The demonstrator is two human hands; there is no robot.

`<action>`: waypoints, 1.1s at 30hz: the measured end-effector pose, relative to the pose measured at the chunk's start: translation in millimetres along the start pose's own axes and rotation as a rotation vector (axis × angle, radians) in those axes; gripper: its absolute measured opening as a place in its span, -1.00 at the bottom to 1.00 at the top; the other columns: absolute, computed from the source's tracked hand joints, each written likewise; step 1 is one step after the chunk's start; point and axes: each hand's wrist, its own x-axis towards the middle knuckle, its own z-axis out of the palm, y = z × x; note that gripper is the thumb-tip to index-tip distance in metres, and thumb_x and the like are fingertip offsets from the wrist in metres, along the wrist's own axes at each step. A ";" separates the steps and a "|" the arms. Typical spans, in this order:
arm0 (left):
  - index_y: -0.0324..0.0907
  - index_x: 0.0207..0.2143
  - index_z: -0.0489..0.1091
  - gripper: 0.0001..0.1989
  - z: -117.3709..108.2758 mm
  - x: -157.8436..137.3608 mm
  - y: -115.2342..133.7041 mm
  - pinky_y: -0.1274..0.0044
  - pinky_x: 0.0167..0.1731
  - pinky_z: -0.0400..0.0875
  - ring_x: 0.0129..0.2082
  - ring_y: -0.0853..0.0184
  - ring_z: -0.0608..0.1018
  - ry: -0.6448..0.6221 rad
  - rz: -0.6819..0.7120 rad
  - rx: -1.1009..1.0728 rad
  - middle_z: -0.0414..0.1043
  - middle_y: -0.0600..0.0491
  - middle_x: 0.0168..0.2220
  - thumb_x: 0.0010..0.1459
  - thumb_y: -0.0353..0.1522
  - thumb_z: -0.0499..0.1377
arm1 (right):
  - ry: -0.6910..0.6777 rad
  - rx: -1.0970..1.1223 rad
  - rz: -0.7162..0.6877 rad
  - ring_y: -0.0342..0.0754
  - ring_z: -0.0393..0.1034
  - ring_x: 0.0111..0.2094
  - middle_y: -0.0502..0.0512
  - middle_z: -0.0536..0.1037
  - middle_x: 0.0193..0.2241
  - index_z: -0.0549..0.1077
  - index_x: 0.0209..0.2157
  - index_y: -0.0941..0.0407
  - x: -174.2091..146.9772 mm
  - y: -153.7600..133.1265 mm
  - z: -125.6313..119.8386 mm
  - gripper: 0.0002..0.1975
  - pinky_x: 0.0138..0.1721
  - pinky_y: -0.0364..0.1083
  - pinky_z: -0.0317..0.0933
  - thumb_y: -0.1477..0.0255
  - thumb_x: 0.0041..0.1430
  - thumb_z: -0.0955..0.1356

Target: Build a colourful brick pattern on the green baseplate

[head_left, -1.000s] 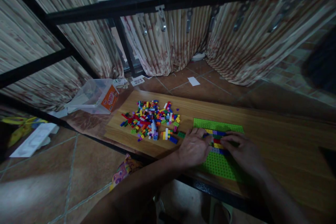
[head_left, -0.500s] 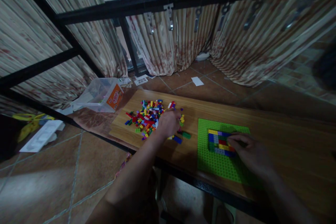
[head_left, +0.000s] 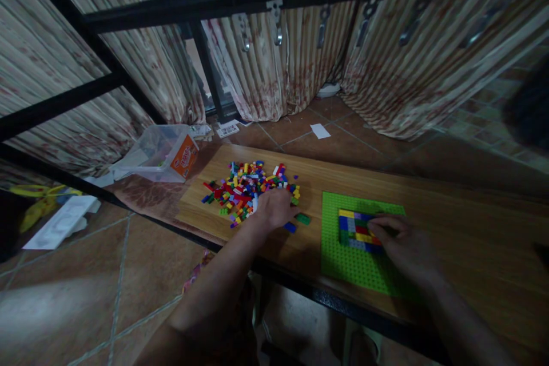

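**Left hand (head_left: 274, 207) at the heap (head_left: 242, 187), right hand (head_left: 397, 238) at the mosaic (head_left: 352, 230)**

Left hand low over the heap's near right part, fingers bent downward, tips hidden. Cannot tell about a brick in the grasp. Right hand with thumb and forefinger close together at the mosaic's right edge, partly covering it; cannot tell whether pinching a brick or just touching.

Mosaic set on the green plate (head_left: 354, 274), away from the plate's left edge, with yellow at the far left corner, blue along the left side, red and yellow toward the middle. Plate flat on the counter (head_left: 476, 240), right of the heap, close to the counter's near edge.

Between left hand and plate, a green brick (head_left: 303, 219) and, nearer the near edge, a blue brick (head_left: 290, 227), both lying loose. Heap in many colours, spread toward the counter's left end.

Off the left end, a clear tub (head_left: 150, 154) with an orange label (head_left: 185, 156). Beyond the far edge, a white card (head_left: 320, 131) on the floor (head_left: 295, 126); farther back, striped curtains (head_left: 274, 80) behind a black rail (head_left: 171, 14) hung with metal hooks (head_left: 278, 28).
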 end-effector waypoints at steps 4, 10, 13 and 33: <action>-0.20 -0.31 0.53 -0.78 2.6 3.0 1.6 0.49 -0.20 0.40 -0.16 0.19 0.55 0.031 -0.032 0.002 0.55 -0.09 -0.25 0.08 -0.33 0.12 | -0.001 -0.011 0.007 0.07 0.42 -0.16 0.09 0.55 -0.19 0.55 -0.41 0.04 0.0 -0.7 -0.6 -0.69 -0.06 0.05 0.26 0.14 0.04 0.29; -0.24 -0.48 0.46 -0.76 -6.3 8.8 -11.7 0.58 -0.41 0.32 -0.44 0.36 0.48 -0.025 0.158 -0.447 0.44 0.06 -0.52 0.12 -0.29 0.10 | 0.054 0.030 0.002 0.05 0.43 -0.17 0.08 0.56 -0.22 0.54 -0.41 0.05 0.0 -3.4 -5.2 -0.71 -0.05 0.04 0.24 0.16 0.06 0.28; -0.25 -0.48 0.41 -0.72 -10.3 6.8 -10.4 0.63 -0.55 0.21 -0.57 0.47 0.36 -0.151 0.233 -0.804 0.31 0.14 -0.61 0.13 -0.22 0.11 | 0.093 0.075 -0.007 0.04 0.44 -0.17 0.08 0.57 -0.22 0.53 -0.39 0.05 -0.7 -7.3 -6.6 -0.71 -0.04 0.03 0.24 0.17 0.08 0.28; -0.26 -0.37 0.54 -0.74 -17.0 13.6 -43.7 0.61 -0.45 0.28 -0.46 0.38 0.46 -0.125 0.203 -0.542 0.49 0.07 -0.49 0.09 -0.28 0.12 | 0.193 0.148 -0.005 0.07 0.47 -0.20 0.14 0.60 -0.27 0.54 -0.38 0.10 1.3 -5.6 -18.4 -0.71 -0.08 0.06 0.27 0.21 0.10 0.29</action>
